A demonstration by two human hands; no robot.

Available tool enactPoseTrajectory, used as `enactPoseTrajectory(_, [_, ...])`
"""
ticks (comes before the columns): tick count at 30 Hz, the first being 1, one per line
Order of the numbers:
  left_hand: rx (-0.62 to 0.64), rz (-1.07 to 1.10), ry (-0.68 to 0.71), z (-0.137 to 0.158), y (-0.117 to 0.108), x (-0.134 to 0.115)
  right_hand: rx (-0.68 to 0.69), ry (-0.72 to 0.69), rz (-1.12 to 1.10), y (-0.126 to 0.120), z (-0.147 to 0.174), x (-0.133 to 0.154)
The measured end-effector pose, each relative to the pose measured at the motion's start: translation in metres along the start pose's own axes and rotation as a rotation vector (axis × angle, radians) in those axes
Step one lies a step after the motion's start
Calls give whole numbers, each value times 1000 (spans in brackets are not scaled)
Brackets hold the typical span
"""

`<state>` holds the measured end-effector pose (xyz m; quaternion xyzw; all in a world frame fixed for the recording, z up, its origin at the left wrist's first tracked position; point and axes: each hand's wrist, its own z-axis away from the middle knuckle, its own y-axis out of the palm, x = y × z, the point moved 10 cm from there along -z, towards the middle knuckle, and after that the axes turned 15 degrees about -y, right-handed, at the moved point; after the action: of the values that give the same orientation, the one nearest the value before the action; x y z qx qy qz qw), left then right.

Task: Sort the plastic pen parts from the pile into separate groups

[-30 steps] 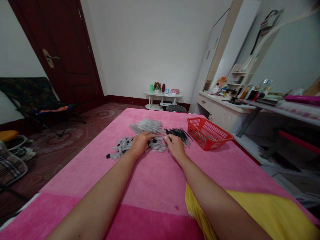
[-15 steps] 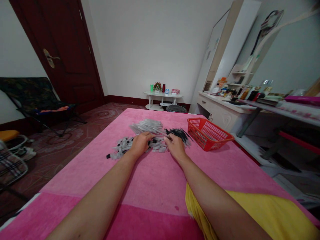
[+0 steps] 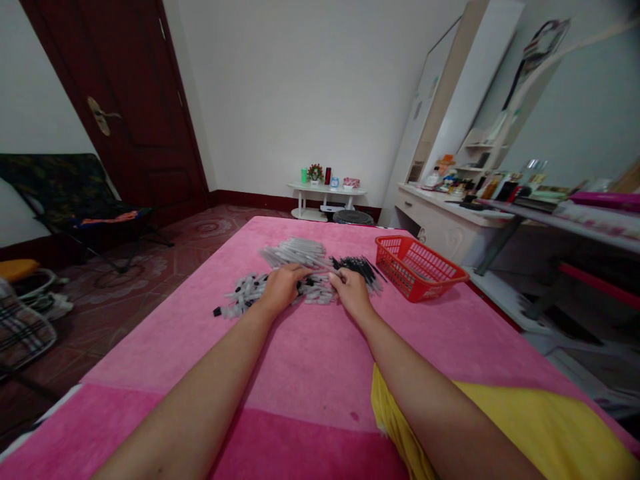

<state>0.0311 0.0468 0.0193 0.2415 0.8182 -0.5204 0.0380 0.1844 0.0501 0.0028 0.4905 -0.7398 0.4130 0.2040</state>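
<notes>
My left hand [image 3: 283, 287] is closed, its fingertips pinched at a small thing that is too small and hidden to name. Facing it, my right hand [image 3: 351, 288] pinches a slim, pale pen barrel [image 3: 330, 268] between thumb and fingers. Behind the hands lies a stack of clear, greyish pen barrels [image 3: 295, 251]. A heap of pale and black pen caps [image 3: 246, 291] spreads out beside and under my left hand, with more small pale pieces [image 3: 317, 293] between the hands. Dark pen refills [image 3: 365, 267] lie in a bundle just beyond my right hand.
A red plastic basket [image 3: 420, 270] stands on the pink cloth [image 3: 305, 360] to the right. Yellow fabric [image 3: 525, 427] lies under my right forearm. Beyond the table are a low white stand [image 3: 327, 190], a folding chair [image 3: 65, 193] and a cluttered dresser [image 3: 440, 217].
The pale pen barrel at my right fingertips now shows more clearly, slanting up to the left. Both hands have barely moved, and the piles look the same.
</notes>
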Motion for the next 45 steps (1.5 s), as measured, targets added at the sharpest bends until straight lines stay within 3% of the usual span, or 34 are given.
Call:
enactPoseTrajectory(3, [-6, 2, 4, 0, 1, 1, 25, 123, -151, 6, 4, -10])
enactPoseTrajectory(8, [-21, 67, -23, -2, 1, 7, -35, 651, -834, 29, 25, -23])
enactPoseTrajectory(12, [-33, 88, -26, -3, 0, 9, -100, 769, -1040, 32, 28, -17])
enactPoseTrajectory(23, [-35, 73, -26, -2, 0, 8, -143, 683, -1000, 24, 22, -22])
enactPoseTrajectory(31, [-37, 58, -34, -1, -2, 5, -137, 457, -829, 10, 9, -3])
enactPoseTrajectory(39, [-28, 43, -45, -3, 0, 7, -112, 371, -734, 9, 5, -2])
enactPoseTrajectory(42, [-32, 60, -55, -3, -1, 9, -30, 228, -501, 5, 1, -2])
enactPoseTrajectory(45, [-53, 95, -60, -2, -4, 10, 115, -15, -29, 3, -1, 8])
